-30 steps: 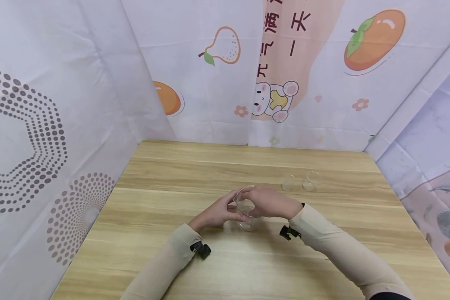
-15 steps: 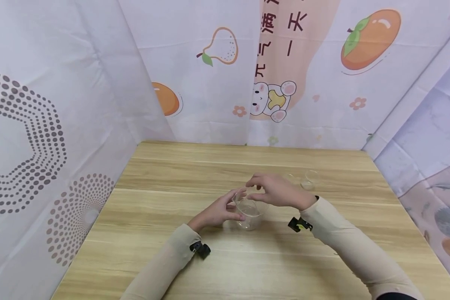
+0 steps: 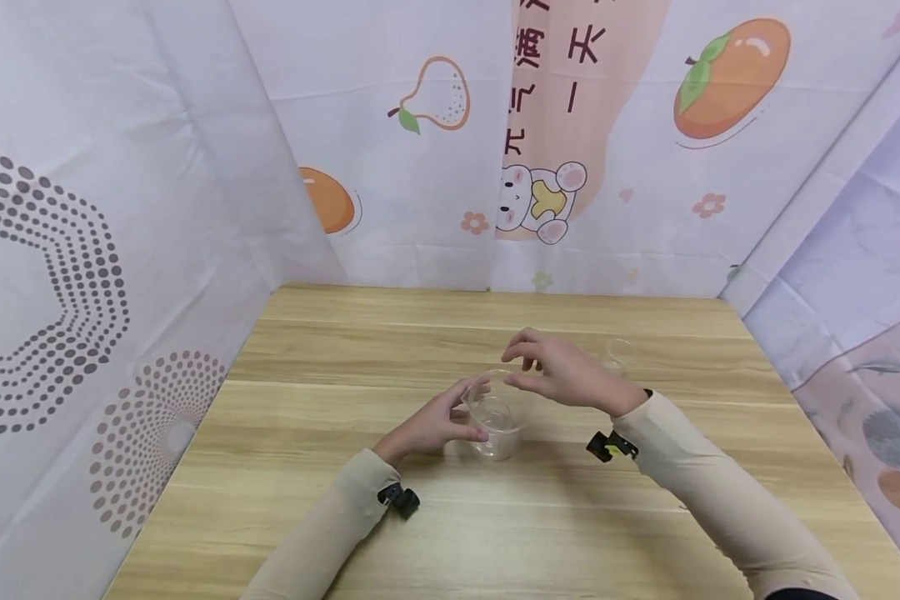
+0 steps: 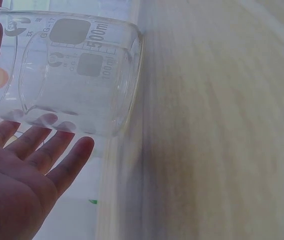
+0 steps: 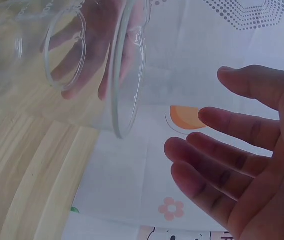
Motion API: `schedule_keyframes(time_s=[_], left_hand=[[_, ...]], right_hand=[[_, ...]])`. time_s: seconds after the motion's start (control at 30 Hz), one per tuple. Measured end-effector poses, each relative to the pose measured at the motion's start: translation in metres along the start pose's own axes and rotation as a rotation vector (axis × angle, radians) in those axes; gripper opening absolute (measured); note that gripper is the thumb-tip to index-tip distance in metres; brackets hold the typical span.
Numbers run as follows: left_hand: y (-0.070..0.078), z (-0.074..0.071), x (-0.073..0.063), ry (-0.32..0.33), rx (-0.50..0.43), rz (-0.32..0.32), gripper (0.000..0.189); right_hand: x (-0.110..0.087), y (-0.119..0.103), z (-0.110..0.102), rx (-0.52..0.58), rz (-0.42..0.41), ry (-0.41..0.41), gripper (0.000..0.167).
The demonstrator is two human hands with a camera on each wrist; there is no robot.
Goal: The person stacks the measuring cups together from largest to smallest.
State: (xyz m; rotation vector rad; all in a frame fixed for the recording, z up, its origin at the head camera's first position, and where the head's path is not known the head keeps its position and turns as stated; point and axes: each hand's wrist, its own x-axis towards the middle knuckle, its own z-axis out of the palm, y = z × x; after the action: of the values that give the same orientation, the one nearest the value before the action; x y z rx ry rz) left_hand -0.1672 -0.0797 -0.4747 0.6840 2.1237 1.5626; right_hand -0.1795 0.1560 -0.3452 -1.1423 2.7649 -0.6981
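Observation:
A large clear glass beaker [image 3: 522, 410], marked 500ml, stands on the table near its middle. Inside it sits a smaller beaker [image 4: 79, 87], marked 100ml, visible through the wall. My left hand [image 3: 431, 429] holds the large beaker from the left, thumb on the near side and fingers on the far side. Above and right of the rim is my right hand [image 3: 562, 371], its fingers relaxed and slightly bent, holding nothing. The right wrist view shows a gap between these fingertips [image 5: 182, 175] and the beaker's mouth.
Another small clear beaker [image 3: 618, 353] stands farther back at the right, partly behind my right hand. The wooden table [image 3: 345, 342] meets a printed curtain [image 3: 420, 208] at the back, with more curtains at both sides.
My right hand has come out of the large beaker's mouth and moved up and right. It now covers one of the beakers at the back. My left hand keeps its hold.

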Motion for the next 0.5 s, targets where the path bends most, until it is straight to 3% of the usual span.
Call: schedule_keyframes(time_s=[0.5], left_hand=[[-0.002,0.001,0.001,-0.010,-0.037,-0.011,0.085]], right_hand=[[-0.011,0.016,-0.011,-0.039,0.047,0.062,0.027]])
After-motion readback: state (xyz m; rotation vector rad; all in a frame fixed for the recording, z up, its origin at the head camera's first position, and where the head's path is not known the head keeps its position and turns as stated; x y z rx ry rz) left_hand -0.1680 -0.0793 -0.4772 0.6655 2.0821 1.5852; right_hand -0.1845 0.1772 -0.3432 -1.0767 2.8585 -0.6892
